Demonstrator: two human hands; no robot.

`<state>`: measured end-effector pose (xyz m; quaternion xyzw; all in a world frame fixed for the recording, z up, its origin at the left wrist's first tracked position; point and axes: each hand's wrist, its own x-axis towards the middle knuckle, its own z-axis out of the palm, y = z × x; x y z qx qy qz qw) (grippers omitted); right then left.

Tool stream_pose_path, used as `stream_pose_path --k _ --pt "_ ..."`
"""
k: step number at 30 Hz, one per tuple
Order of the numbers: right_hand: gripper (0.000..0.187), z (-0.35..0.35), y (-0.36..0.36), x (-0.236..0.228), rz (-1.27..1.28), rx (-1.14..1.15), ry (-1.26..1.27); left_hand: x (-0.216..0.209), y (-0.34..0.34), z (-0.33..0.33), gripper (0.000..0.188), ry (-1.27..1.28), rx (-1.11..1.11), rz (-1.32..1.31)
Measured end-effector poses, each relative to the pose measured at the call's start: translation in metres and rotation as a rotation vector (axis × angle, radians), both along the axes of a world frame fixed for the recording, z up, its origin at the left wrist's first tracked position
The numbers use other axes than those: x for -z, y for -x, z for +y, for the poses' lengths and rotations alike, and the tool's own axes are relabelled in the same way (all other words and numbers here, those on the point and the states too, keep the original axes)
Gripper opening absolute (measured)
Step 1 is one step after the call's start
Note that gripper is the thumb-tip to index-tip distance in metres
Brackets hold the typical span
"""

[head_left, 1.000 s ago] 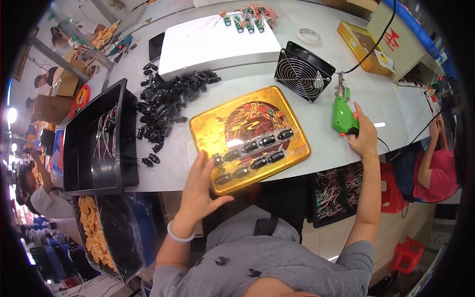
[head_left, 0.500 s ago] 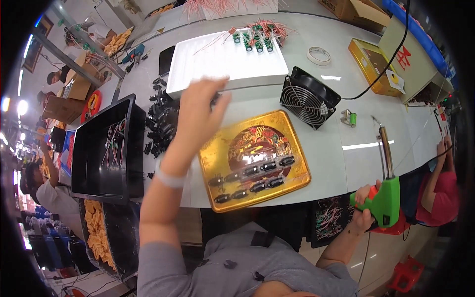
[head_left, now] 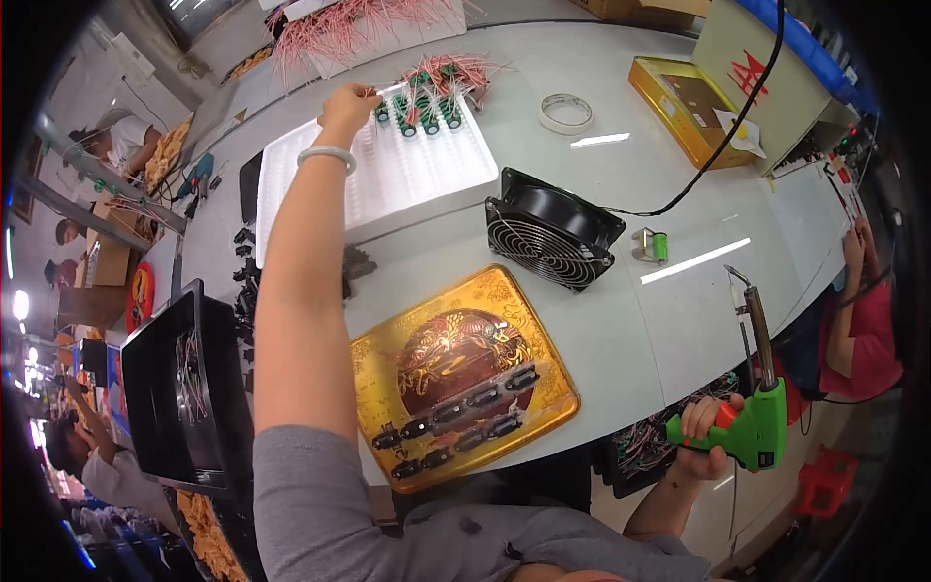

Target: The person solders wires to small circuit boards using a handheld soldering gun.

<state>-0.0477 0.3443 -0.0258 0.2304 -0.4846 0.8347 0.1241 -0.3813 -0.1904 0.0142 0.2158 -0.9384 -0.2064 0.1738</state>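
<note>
Two-handed: clenching green soldering gun in right hand, near right; red-orange trigger, dull steel barrel, bent tip toward far side. Holding left hand, loosely curled, beside green wired cylinders on white tray, far left; cannot tell if grasping anything.

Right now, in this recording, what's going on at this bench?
The person's left hand reaches over the white tray, fingers beside the wired green parts; whether it grips one is unclear. The right hand holds a green soldering gun, its tip raised away from the gold lid. On that lid lie two rows of black parts.
</note>
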Motion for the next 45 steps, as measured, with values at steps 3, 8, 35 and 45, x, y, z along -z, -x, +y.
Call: stream_pose_path --k 3,8,35,45 --pt "0.065 0.001 0.002 0.003 0.006 0.007 0.001 -0.006 -0.005 0.005 0.023 -0.025 0.131 0.038" --pt "0.065 -0.005 0.004 0.003 0.003 -0.005 0.031 -0.043 -0.026 0.013 0.018 -0.220 0.192 0.551" --pt "0.064 -0.081 -0.074 -0.041 -0.063 -0.411 0.078 -0.102 -0.453 0.173 0.028 -0.070 0.966 0.174" --pt "0.066 -0.123 -0.104 -0.061 -0.322 -0.577 -0.300 -0.012 -0.489 0.221 0.031 0.167 1.093 0.807"
